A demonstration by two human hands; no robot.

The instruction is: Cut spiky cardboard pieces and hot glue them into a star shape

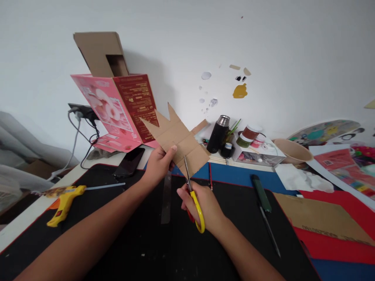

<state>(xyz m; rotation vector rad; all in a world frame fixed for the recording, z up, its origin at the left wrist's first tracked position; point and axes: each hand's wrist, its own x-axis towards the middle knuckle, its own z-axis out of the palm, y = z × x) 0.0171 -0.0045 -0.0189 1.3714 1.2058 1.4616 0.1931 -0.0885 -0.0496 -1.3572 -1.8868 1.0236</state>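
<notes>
My left hand (160, 163) is closed on a piece of brown cardboard (178, 138), thumb on its face and the other fingers behind. Pointed teeth are cut along the cardboard's upper left end. In my right hand (205, 203) is a pair of scissors (199, 212) with yellow and red handles. Their blades lie at the cardboard's lower edge, one blade in front of it. Below, a metal ruler (166, 201) lies on the black mat (123, 238).
On the left are a yellow glue gun (66, 203) and a phone (129, 162). A pink box (133, 107) stands behind. To the right lie a green utility knife (260, 192), a pen (269, 230) and flat cardboard (322, 216). A black thermos (217, 134) stands near the wall.
</notes>
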